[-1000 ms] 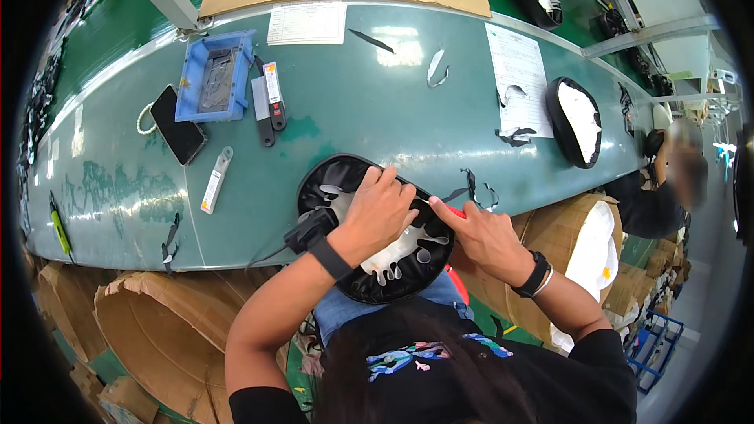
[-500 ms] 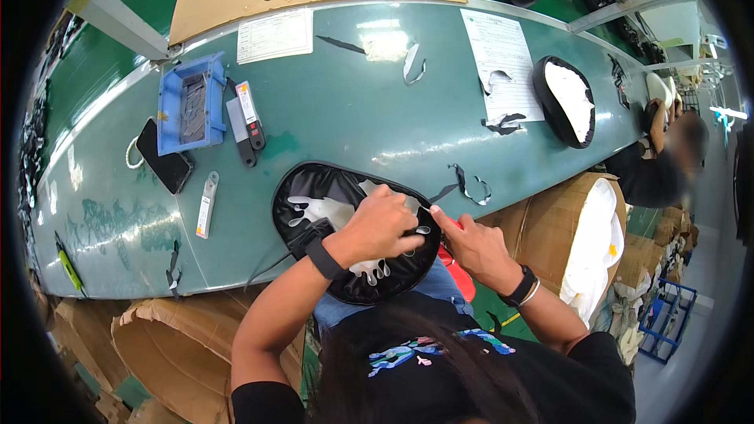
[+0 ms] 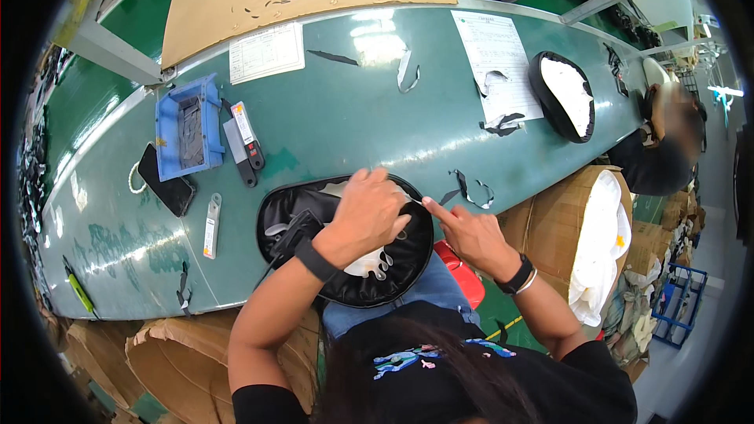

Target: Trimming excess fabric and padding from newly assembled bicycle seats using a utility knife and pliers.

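Observation:
A black glossy padded cover, rounded like a seat cushion (image 3: 287, 208), lies tilted at the table's near edge, partly over my lap. A white scalloped piece (image 3: 369, 264) shows inside it. My left hand (image 3: 369, 206) is closed at the cover's far right rim, its fingertips hidden, so whatever they pinch does not show. Close on its right, my right hand (image 3: 471, 237) is closed with the forefinger stretched along a thin silvery blade (image 3: 414, 200). The blade's tip reaches the rim beside my left hand; its handle is hidden in the palm.
On the green table (image 3: 330, 133) are a blue bin (image 3: 216, 126), box cutters (image 3: 247, 137), a phone (image 3: 165, 180), paper sheets (image 3: 267, 53) and black scraps (image 3: 463, 184). Another black-and-white cushion (image 3: 561, 98) lies right. Cardboard boxes (image 3: 534, 228) stand below; a person (image 3: 660, 149) sits far right.
The cover has shifted slightly left. My left hand has moved a little up and left along the rim, and a grey flap beside it no longer shows. My right hand has shifted slightly left.

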`<state>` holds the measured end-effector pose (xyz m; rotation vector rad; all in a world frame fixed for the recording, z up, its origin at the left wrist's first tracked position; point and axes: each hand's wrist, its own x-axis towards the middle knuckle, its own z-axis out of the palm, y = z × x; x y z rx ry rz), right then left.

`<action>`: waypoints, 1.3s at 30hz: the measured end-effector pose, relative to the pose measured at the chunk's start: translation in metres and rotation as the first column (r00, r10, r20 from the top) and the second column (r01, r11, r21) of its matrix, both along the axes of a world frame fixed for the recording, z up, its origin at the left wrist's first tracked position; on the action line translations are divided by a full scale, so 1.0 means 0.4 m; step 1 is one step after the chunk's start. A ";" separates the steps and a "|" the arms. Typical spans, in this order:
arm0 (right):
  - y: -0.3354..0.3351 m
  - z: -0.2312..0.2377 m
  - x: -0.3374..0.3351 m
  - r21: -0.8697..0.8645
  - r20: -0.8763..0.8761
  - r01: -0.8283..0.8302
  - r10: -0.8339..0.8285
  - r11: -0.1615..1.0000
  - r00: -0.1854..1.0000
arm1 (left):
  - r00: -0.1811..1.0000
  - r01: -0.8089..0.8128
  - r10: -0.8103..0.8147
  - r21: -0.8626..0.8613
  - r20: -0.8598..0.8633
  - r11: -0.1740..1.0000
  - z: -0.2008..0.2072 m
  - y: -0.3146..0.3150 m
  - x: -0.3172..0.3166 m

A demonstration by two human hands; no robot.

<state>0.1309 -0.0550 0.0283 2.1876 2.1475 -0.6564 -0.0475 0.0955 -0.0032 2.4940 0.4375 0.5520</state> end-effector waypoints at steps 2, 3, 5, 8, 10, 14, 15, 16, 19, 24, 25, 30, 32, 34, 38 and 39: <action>0.005 -0.007 -0.010 -0.016 0.030 -0.001 0.002 1.000 1.000 | 0.994 0.024 -0.004 -0.181 0.106 0.983 -0.047 0.004 0.012; 0.003 -0.011 -0.018 -0.033 0.061 -0.002 0.004 0.999 0.998 | 0.978 0.065 0.011 -0.353 0.211 0.933 -0.070 0.004 0.013; -0.065 -0.031 -0.053 -0.011 0.015 0.091 -0.091 0.996 0.996 | 0.928 0.121 0.135 -0.623 0.348 0.773 -0.076 0.010 0.012; -0.148 -0.030 -0.149 -0.082 -0.035 0.290 -0.293 0.953 0.955 | 0.823 0.191 0.446 -0.911 0.352 0.365 -0.038 0.037 -0.027; -0.171 -0.036 -0.173 -0.041 -0.061 0.343 -0.345 0.938 0.936 | 0.494 0.610 0.675 -0.772 0.548 0.180 -0.004 0.032 -0.024; -0.124 -0.020 -0.134 -0.025 -0.013 0.351 -0.352 0.936 0.936 | 0.993 -0.051 0.090 -0.406 0.078 0.912 -0.007 0.014 0.012; -0.099 -0.012 -0.104 -0.030 0.058 0.302 -0.300 0.953 0.952 | 0.991 -0.054 0.023 -0.239 -0.132 0.970 -0.008 -0.018 0.018; -0.086 -0.008 -0.083 -0.022 0.095 0.281 -0.277 0.960 0.956 | 0.976 0.025 -0.042 -0.079 -0.215 0.997 -0.016 -0.026 0.021; -0.068 0.002 -0.067 -0.014 0.036 0.273 -0.272 0.962 0.961 | 0.981 0.136 -0.120 0.101 -0.156 0.986 -0.072 -0.017 0.039; -0.154 -0.013 -0.177 -0.091 0.028 0.407 -0.407 0.909 0.913 | 0.923 0.167 0.135 -0.691 0.360 0.703 -0.068 0.036 0.053; -0.150 -0.005 -0.192 -0.090 0.023 0.406 -0.405 0.910 0.914 | 0.893 0.168 0.243 -0.780 0.380 0.602 -0.047 0.049 0.038; -0.063 0.017 -0.126 -0.029 0.170 0.231 -0.223 0.973 0.960 | 0.899 -0.369 0.430 -0.384 0.084 0.846 -0.051 0.128 -0.047; -0.029 0.021 -0.032 -0.003 0.261 0.079 -0.076 0.997 0.962 | 0.913 -0.401 0.375 -0.534 -0.162 0.745 -0.006 0.125 -0.117; 0.029 0.036 0.044 -0.021 0.234 -0.084 0.087 0.996 0.968 | 0.927 -0.371 0.326 -0.564 -0.183 0.738 0.023 0.070 -0.171; 0.142 0.046 0.100 -0.082 0.094 -0.320 0.327 0.944 0.940 | 0.908 -0.184 0.410 -0.793 0.089 0.580 0.074 -0.012 -0.135; 0.157 0.048 0.100 -0.086 0.125 -0.368 0.376 0.926 0.918 | 0.917 -0.224 0.393 -0.727 0.068 0.649 0.060 -0.028 -0.106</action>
